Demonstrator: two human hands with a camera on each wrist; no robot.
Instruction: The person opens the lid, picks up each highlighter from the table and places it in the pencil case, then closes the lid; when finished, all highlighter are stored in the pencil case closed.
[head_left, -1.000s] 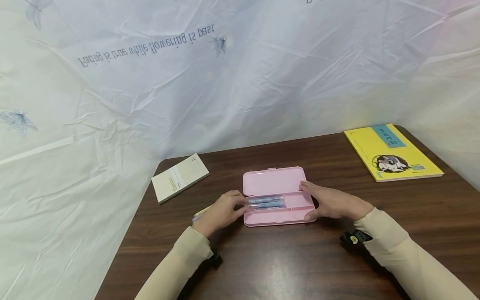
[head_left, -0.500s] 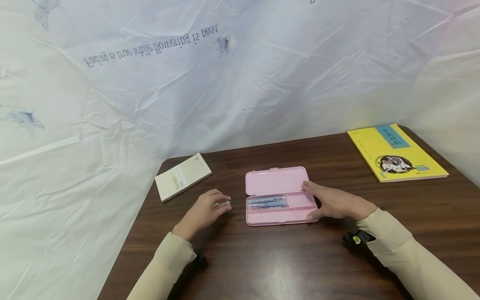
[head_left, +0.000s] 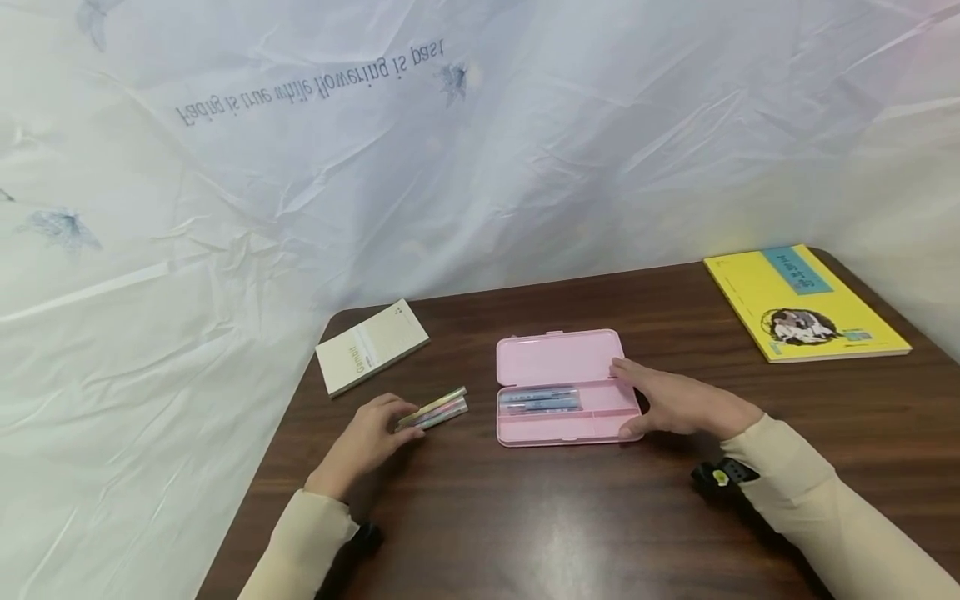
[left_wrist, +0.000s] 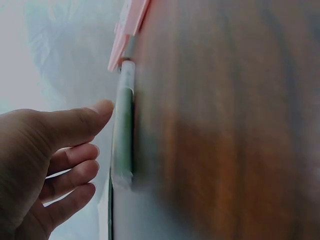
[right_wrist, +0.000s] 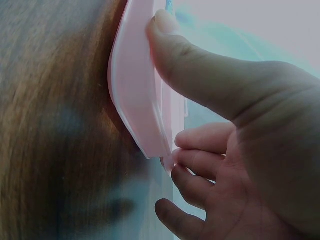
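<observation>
A pink pencil case (head_left: 558, 429) lies with its lid up on the dark table. Blue pens in clear wrapping (head_left: 540, 400) rest in its rear compartment. My right hand (head_left: 678, 404) holds the case's right end, thumb on the front rim and fingers at the lid's corner. In the right wrist view the thumb (right_wrist: 170, 55) presses the pink wall. To the left of the case lie several slim pens (head_left: 442, 408) in pale yellow, pink and green. My left hand (head_left: 367, 442) is at their left end, and in the left wrist view its thumb stands beside a green pen (left_wrist: 123, 130).
A cream box-like book marked Gambit (head_left: 372, 347) lies at the back left. At the back right is a yellow book (head_left: 806, 308) with a blue label. A pale printed sheet (head_left: 480, 167) hangs behind the table (head_left: 570, 517).
My left hand has moved left from the pencil case to the loose pens, which now show past its fingers. The right hand has stayed on the case. The view has shifted slightly.
</observation>
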